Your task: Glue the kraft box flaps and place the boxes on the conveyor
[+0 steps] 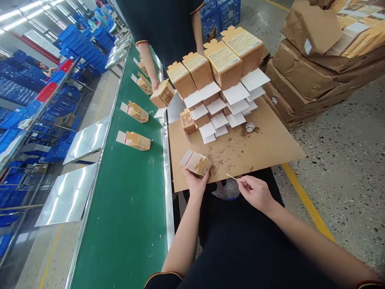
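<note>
- Head view, lower centre of the frame: the left hand (195, 182) has its grip closed on a small brown carton (197, 162) with a white flap open, holding it at the near edge of the cardboard surface (264, 148).
- Just right of it, the right hand (255, 192) pinches a thin stick (232, 177) between fingertips, its tip pointing toward the carton but apart from it.
- Centre of the frame: a stack of open cartons (216, 92) with white flaps hanging out stands on the surface; a small clear cup (250, 127) sits beside it.
- Left: a green conveyor belt (129, 208) carries single cartons.
- Top centre: another person's hand (156, 84) holds a box (162, 94) over the belt edge.
- Upper right: brown paper bundles (309, 76) lie on the floor.
</note>
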A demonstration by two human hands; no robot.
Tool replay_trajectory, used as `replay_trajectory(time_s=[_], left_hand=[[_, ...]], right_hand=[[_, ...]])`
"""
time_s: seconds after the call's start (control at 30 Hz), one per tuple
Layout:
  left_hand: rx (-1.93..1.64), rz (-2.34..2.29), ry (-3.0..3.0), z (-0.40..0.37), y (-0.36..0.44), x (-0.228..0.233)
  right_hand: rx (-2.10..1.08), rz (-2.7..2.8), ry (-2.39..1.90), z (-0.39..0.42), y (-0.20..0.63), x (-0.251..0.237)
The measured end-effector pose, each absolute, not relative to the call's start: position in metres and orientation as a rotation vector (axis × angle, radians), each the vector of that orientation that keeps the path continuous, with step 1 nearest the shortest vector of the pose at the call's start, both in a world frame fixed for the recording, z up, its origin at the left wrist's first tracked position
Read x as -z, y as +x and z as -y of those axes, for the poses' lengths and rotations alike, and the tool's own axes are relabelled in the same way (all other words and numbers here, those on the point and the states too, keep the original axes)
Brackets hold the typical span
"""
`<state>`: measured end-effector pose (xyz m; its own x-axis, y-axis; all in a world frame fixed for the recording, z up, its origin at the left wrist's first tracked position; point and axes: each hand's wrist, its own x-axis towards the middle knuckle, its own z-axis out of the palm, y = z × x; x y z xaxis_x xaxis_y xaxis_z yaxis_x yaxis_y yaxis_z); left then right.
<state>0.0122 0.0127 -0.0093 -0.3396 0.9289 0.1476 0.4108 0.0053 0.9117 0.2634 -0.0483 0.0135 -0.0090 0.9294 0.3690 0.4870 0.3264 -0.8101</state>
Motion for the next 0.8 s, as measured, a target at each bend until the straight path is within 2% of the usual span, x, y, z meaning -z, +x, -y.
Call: replay_trajectory(time_s=[0.17,0.37,0.5,0.6,0.67,0.73,0.8], left_hand=[[-1.324,-1.807,1.314,-0.016,-0.010,0.000],[-1.719,-2.140,1.024,-0.006,-0.146,-0.032],[-1.627,-2.251,0.871,0.002,-0.210,-0.036],[-1.566,-2.314,0.845,0.014,-0.219,-0.027],[-1.647,-2.499,0.910,0.025,-0.211,-0.022],[-1.780,-2.650,1.083,0.030,-0.194,-0.019],[-1.823,-2.570,1.371,0.023,-0.168,-0.020]], right_hand=[[-0.642,1.587,-1.299,0.046,0.265,-0.017],[-0.571,1.496,-1.325,0.038,0.283,-0.022],[-0.584,1.493,-1.301,0.029,0.282,-0.024],[-0.599,1.486,-1.305,0.027,0.283,-0.024],[-0.590,1.471,-1.335,0.030,0.288,-0.024],[-0.560,1.444,-1.383,0.033,0.297,-0.023],[-0.522,1.412,-1.431,0.034,0.305,-0.022]])
